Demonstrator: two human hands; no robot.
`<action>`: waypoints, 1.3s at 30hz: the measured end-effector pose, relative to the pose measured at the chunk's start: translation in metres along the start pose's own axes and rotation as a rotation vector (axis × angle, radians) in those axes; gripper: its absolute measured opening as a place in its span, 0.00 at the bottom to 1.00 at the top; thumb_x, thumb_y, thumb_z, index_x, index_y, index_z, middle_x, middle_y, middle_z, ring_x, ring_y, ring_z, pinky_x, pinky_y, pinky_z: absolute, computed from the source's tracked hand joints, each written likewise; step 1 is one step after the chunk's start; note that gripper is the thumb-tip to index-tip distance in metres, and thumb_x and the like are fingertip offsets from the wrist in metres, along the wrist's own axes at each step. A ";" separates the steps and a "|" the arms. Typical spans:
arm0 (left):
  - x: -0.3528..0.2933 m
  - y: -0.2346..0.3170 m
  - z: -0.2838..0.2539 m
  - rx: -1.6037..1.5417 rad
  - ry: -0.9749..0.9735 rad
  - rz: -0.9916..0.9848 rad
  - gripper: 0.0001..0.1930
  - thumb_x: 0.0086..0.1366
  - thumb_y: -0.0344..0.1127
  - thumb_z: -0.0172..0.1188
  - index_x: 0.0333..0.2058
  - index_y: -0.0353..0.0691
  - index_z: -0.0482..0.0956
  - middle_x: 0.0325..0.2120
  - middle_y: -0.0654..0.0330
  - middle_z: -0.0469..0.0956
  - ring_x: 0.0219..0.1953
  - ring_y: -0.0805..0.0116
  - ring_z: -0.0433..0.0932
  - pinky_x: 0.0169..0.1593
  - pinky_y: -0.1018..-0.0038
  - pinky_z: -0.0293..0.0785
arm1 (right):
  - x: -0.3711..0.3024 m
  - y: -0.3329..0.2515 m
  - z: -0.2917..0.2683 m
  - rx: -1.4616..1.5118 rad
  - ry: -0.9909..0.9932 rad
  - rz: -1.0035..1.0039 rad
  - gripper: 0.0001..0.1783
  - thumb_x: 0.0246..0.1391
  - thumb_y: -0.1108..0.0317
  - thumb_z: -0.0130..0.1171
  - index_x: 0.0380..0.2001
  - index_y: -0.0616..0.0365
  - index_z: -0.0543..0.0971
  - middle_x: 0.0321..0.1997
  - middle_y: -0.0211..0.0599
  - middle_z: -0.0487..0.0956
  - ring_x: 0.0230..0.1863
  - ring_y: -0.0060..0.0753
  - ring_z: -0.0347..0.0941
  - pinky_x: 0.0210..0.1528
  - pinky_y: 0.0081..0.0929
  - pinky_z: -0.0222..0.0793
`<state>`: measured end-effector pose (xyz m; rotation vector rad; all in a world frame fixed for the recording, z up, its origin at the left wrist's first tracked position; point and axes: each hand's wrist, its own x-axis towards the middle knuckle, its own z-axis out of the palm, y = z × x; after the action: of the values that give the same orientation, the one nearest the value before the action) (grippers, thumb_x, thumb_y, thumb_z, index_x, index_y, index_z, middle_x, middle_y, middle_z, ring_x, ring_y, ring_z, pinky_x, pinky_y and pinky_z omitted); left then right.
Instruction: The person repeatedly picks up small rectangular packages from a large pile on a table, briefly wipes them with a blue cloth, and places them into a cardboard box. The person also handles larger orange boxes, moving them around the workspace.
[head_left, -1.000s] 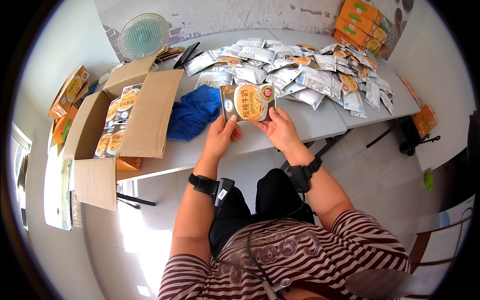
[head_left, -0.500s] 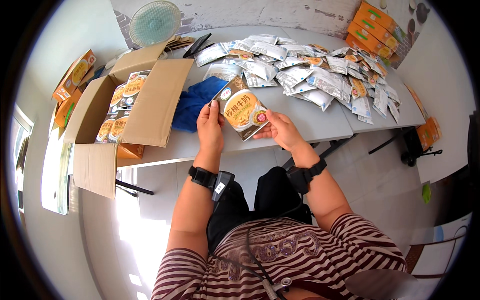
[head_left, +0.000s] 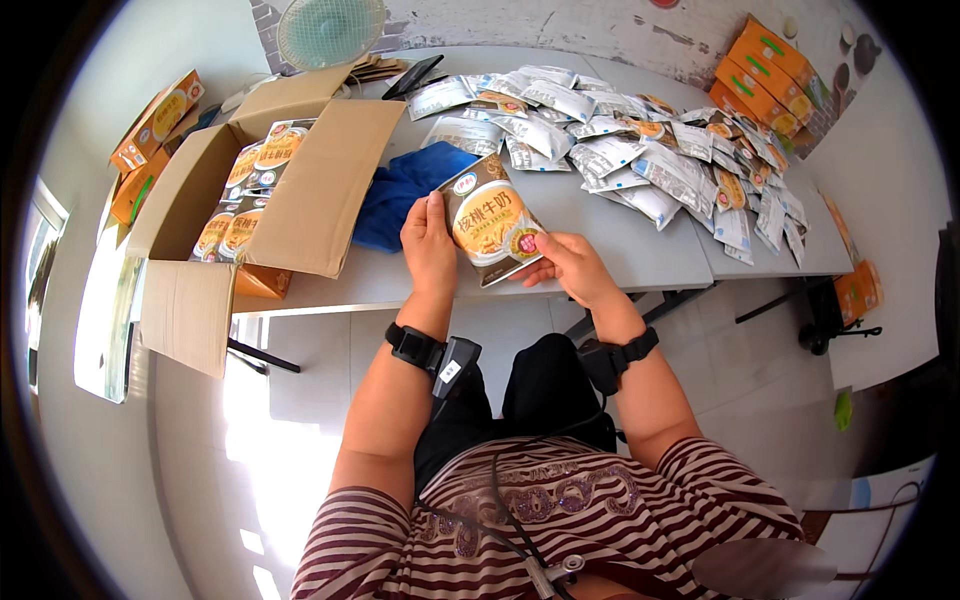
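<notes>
- Left fingers (head_left: pixel 435 207), right fingers (head_left: pixel 553 249) pinch packet (head_left: pixel 492 218) edges; uneven pull could crease it.
- Far-side grip hidden; if shallow, slip risk.
- Blue cloth (head_left: pixel 385 208) beyond left fingers could snag.

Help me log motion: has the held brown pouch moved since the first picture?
Yes: the brown pouch has moved nearer the table's front edge and turned clockwise.

Carton (head_left: pixel 325 190) left, pouch (head_left: pixel 490 220) before cloth (head_left: pixel 395 200), packets (head_left: pixel 610 145) right on table (head_left: pixel 630 250)
</notes>
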<state>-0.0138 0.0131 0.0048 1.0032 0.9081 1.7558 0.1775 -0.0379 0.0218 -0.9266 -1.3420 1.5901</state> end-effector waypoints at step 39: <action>-0.006 0.042 0.012 -0.035 -0.546 -0.290 0.25 0.53 0.21 0.63 0.48 0.36 0.64 0.41 0.59 0.73 0.45 0.71 0.74 0.49 0.75 0.73 | 0.007 0.018 0.005 0.069 0.191 -0.313 0.32 0.61 0.41 0.39 0.55 0.56 0.62 0.48 0.36 0.71 0.40 0.28 0.75 0.31 0.20 0.73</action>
<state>-0.0157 -0.0043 0.0455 1.1817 0.6298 1.1655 0.1682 -0.0348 0.0042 -0.7626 -1.2226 1.2681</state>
